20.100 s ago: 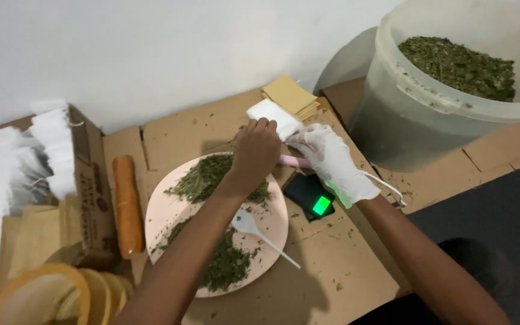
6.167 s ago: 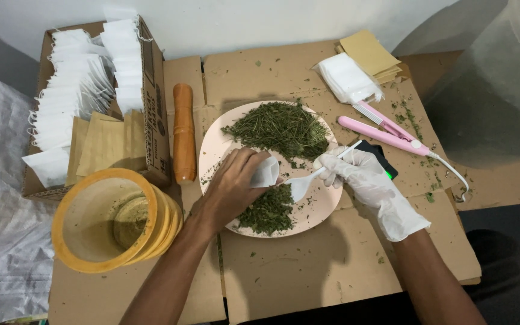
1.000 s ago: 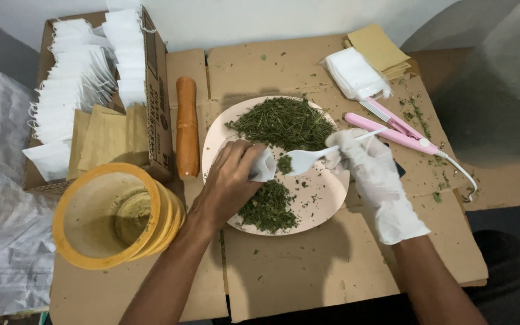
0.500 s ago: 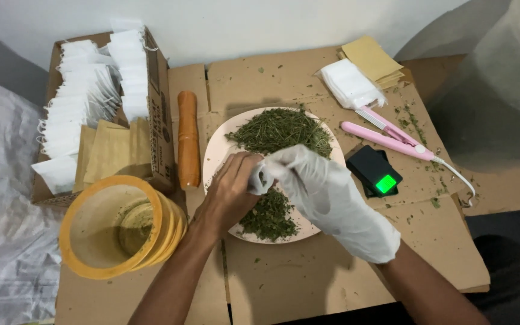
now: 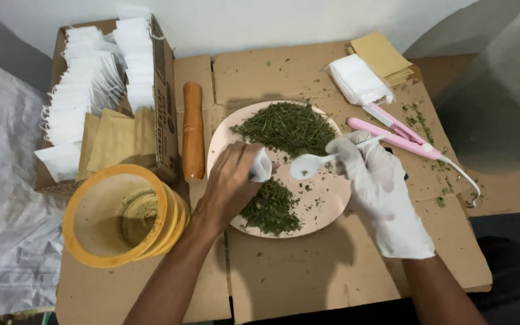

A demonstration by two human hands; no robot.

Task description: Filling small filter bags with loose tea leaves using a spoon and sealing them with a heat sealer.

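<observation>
L hand point(image 5: 231, 186), bare, pinched shut on small white filter bag point(image 5: 262, 166) over pink plate point(image 5: 332, 201), mid-frame. R hand point(image 5: 373, 174), white glove, fingers closed round white plastic spoon point(image 5: 309, 165), bowl just beside bag mouth. Dried green herb point(image 5: 287, 125) piled on plate's upper part, smaller heap lower centre. Pink sealer point(image 5: 399, 135) right of plate, yellow tub point(image 5: 115, 224) lower left.

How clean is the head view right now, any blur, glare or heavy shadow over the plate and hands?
Head view: mostly sharp; the white spoon in the gloved right hand is slightly soft. No glare on the pink plate. Soft shadows fall below the bare left hand, which holds a small white bag; the right edge is dim and blurry.
</observation>
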